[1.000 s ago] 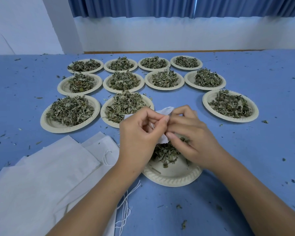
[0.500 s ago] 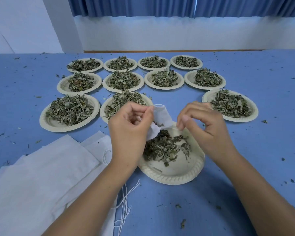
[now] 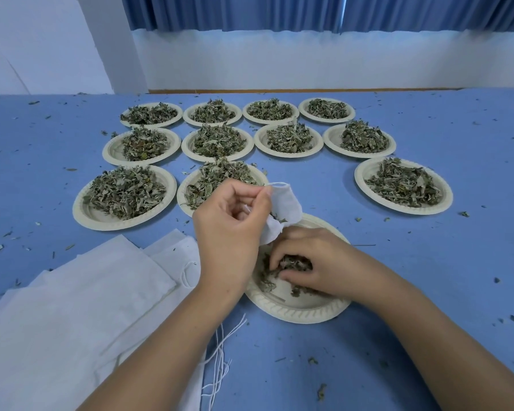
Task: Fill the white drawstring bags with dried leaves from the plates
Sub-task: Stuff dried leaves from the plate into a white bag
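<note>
The left hand (image 3: 229, 232) and right hand (image 3: 318, 262) are bare, and so are both forearms.

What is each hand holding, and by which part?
The left hand pinches the white bag by its open top edge. The right hand grips a clump of dried leaves on the near plate.

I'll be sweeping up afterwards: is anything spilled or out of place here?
Yes: dried leaf crumbs lie scattered across the blue table around the plates, off any plate. Nothing looks tipped or damaged.
</note>
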Action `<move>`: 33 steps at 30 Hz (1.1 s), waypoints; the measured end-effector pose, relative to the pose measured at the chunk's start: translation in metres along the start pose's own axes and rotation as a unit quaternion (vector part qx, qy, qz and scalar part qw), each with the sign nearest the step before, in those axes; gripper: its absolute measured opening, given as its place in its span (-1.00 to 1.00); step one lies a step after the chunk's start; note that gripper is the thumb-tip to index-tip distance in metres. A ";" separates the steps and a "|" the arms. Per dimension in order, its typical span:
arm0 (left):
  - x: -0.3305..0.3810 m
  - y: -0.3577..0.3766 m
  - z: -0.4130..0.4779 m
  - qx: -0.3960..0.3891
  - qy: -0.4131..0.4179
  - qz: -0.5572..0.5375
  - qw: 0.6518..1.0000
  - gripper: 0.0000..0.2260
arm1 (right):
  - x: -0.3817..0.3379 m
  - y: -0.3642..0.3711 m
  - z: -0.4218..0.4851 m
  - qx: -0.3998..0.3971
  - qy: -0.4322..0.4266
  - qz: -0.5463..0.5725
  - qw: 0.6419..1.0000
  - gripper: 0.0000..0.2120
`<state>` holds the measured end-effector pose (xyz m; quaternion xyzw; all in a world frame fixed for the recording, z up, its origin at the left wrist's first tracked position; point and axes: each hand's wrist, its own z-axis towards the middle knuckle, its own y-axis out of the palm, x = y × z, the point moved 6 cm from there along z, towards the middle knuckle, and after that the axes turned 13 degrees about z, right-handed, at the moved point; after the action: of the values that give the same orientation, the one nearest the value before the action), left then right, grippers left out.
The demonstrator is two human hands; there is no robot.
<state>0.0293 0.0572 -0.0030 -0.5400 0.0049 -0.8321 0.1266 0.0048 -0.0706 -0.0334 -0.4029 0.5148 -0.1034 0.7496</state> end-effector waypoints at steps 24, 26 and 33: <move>-0.003 0.014 -0.004 -0.089 0.035 0.048 0.994 -0.89 | -0.004 -0.051 -0.020 0.343 -0.108 0.353 0.864 -0.82; -0.002 0.016 -0.005 -0.094 0.037 0.044 0.994 -0.89 | -0.003 -0.045 -0.019 0.349 -0.104 0.273 0.890 -0.85; -0.002 0.013 -0.006 -0.078 0.034 0.019 0.996 -0.91 | -0.014 -0.030 -0.010 0.215 -0.135 0.067 0.965 -0.86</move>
<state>0.0272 0.0447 -0.0093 -0.5195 0.0842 -0.8445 0.0993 -0.0025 -0.0874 -0.0040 -0.2067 0.4002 -0.1057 0.8865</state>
